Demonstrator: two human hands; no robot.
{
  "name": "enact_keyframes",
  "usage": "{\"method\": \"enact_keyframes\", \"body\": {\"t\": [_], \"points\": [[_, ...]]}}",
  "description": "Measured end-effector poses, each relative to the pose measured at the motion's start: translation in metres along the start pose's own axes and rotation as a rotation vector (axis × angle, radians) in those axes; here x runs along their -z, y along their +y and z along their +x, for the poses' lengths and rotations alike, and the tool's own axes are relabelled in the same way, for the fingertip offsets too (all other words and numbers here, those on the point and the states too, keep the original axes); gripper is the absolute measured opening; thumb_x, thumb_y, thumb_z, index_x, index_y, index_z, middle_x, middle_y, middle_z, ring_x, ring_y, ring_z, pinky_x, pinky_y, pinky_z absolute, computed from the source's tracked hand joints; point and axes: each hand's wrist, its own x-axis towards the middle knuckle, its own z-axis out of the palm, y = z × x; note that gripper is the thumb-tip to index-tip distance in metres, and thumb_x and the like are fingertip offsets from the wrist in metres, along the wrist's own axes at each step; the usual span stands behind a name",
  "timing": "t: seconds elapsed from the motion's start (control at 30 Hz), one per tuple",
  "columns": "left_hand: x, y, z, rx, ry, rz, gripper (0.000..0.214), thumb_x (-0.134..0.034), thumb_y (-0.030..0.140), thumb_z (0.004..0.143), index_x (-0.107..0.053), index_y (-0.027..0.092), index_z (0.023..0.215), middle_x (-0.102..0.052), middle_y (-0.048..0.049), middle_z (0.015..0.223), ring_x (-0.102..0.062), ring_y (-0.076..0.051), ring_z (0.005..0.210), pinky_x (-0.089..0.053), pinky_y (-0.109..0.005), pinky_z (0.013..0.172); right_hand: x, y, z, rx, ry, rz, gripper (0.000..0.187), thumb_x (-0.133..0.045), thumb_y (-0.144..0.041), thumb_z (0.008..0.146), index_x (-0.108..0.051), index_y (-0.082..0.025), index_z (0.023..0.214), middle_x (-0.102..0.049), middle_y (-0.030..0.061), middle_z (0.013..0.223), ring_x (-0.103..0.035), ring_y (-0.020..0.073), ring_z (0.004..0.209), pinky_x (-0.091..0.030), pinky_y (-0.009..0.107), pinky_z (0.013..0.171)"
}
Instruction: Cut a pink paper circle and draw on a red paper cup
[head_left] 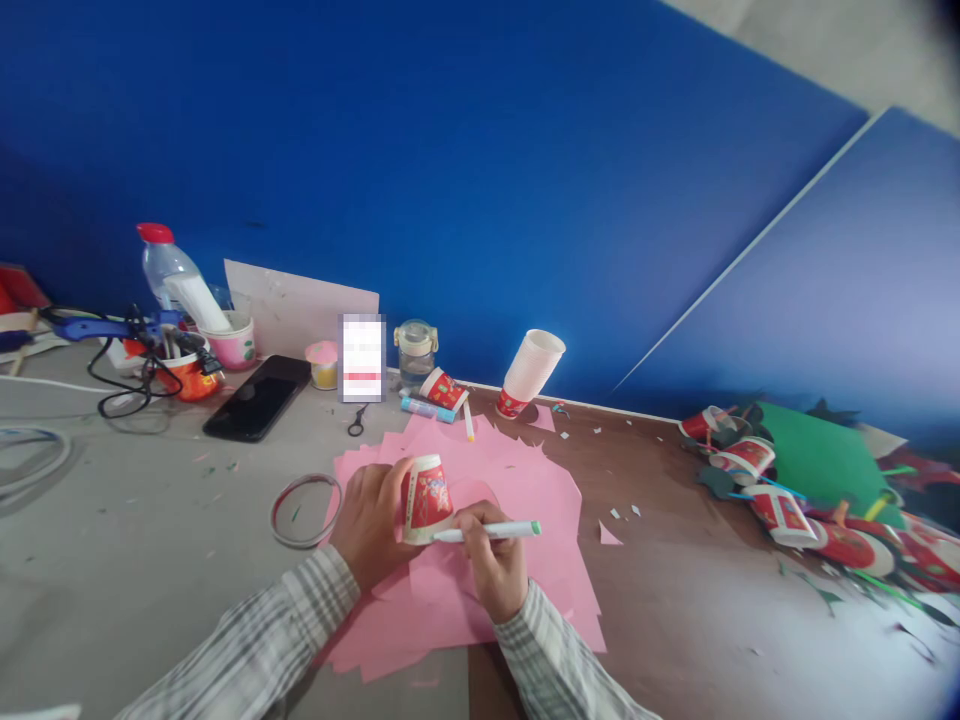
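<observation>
A red printed paper cup (432, 498) stands upside down on a stack of pink paper sheets (525, 470), tilted slightly. My left hand (373, 520) is closed around the cup's left side. In my right hand (491, 565) is a white marker (510, 530) with a green end, held between thumb and fingers. The marker's other end points left, close to the cup's rim; I cannot tell whether it touches the rim or the paper.
Behind the paper are a leaning stack of cups (532, 368), a lidded jar (415, 350) and a glue stick (427, 409). A tape roll (306, 511), small scissors (358, 424) and a phone (259, 398) lie left. Decorated cups and green paper (817, 460) pile up right.
</observation>
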Motion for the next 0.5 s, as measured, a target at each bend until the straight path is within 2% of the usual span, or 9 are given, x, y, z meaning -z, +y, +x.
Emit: {"method": "enact_keyframes", "body": {"t": [0.5], "points": [[0.0009,0.0014,0.0006,0.015,-0.003,-0.013,0.090,-0.062,0.067,0.047,-0.033,0.022,0.119,-0.053,-0.0069,0.091,-0.051,-0.026,0.085,-0.045,-0.044,0.077,0.0007,-0.0027,0.0001,-0.005,-0.017,-0.021,0.021,-0.051,-0.028,0.076,-0.061,-0.018,0.060,-0.045,-0.0055,0.044,-0.040,0.0123,0.038,-0.034,0.021,0.039]]}}
